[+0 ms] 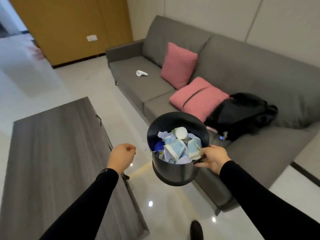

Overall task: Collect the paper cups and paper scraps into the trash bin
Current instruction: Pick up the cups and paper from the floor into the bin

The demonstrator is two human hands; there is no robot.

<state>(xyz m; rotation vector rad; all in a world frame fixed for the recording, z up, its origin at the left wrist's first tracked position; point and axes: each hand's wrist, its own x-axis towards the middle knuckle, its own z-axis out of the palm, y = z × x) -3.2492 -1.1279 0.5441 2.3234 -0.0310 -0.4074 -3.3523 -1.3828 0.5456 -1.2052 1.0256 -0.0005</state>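
The person's right hand (212, 157) holds the round black plastic trash bin (176, 172) up off the floor, fingers (200, 164) pinched closed on its near rim, thumb inside and the rest outside. The bin tilts toward the person. Inside it lie crushed pale blue and white paper cups (174, 149) mixed with crumpled white paper scraps (163, 135). Left of the bin, the left hand (123, 157) hangs curled into a loose fist, holding nothing I can see. Further left of the bin stands the grey wood-grain desk (57, 144). Behind the bin sits a grey fabric sofa (242, 70) with two pink cushions (178, 64) and a black backpack (242, 113).
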